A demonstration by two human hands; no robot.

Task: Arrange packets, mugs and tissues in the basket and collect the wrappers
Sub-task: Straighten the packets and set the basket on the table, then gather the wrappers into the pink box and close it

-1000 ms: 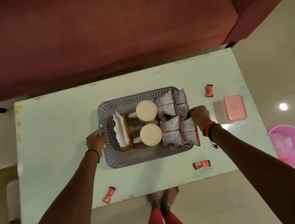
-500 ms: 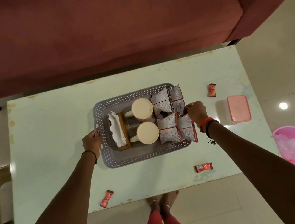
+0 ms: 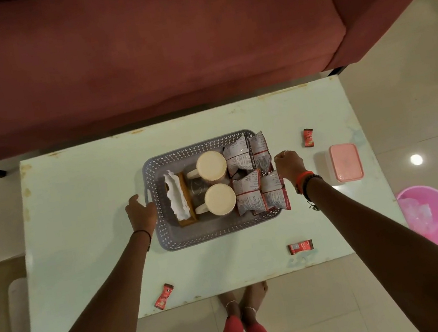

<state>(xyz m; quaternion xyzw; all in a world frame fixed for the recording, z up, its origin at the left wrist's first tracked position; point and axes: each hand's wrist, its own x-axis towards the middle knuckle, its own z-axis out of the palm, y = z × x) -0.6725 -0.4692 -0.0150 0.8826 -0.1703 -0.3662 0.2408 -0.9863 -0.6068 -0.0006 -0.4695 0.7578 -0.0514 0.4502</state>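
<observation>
A grey perforated basket [image 3: 209, 236] stands mid-table. Inside it are a brown holder with white tissues [image 3: 178, 202] on the left, two cream mugs [image 3: 211, 165] [image 3: 220, 198] in the middle and several silver-red packets [image 3: 255, 180] on the right. My left hand [image 3: 141, 213] grips the basket's left handle. My right hand [image 3: 289, 165] is curled at the basket's right edge, beside the packets; that handle is hidden behind them. Three red wrappers lie loose on the table: far right [image 3: 308, 137], near right [image 3: 300, 247] and near left [image 3: 164, 296].
A closed pink box [image 3: 346, 162] sits on the pale table [image 3: 81, 219] to the right of my right hand. A pink bin [image 3: 428, 216] stands on the floor past the table's right end. A dark red sofa [image 3: 133, 49] runs behind the table.
Both hands stay at the basket's two ends. The view has shifted slightly; the basket's place on the table looks about the same.
</observation>
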